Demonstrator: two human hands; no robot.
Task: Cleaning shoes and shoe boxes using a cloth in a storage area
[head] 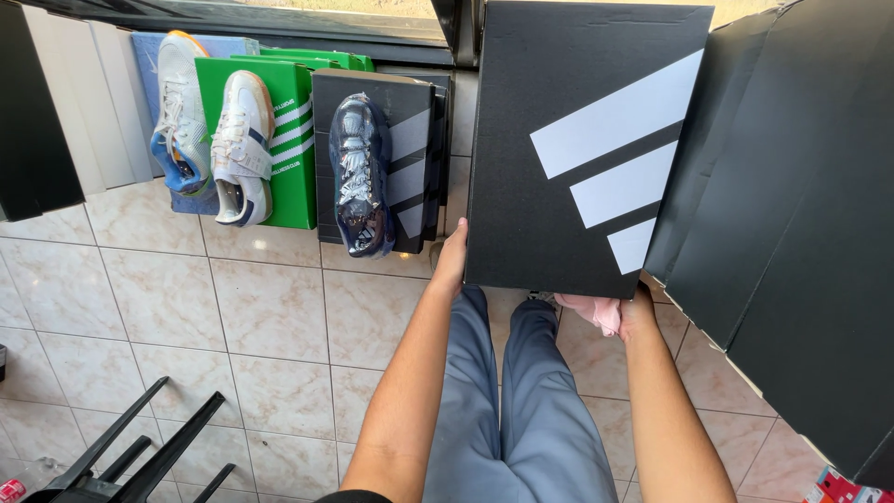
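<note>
A large black shoe box (559, 121) with three white slanted stripes on its lid is held up in front of me. My left hand (453, 256) grips its near left corner. At the near right corner, my right hand (636, 312) presses against the box's bottom edge with a pink cloth (589, 310) bunched in it. My grey trousers show below between my arms.
Along the wall stand a blue box with a white and blue shoe (180, 112), a green box (294, 158) with a white shoe (243, 149), and a black box bearing a dark blue shoe (361, 177). Tall black boxes (792, 186) stack on the right. A black chair (130, 456) is at lower left on beige tiles.
</note>
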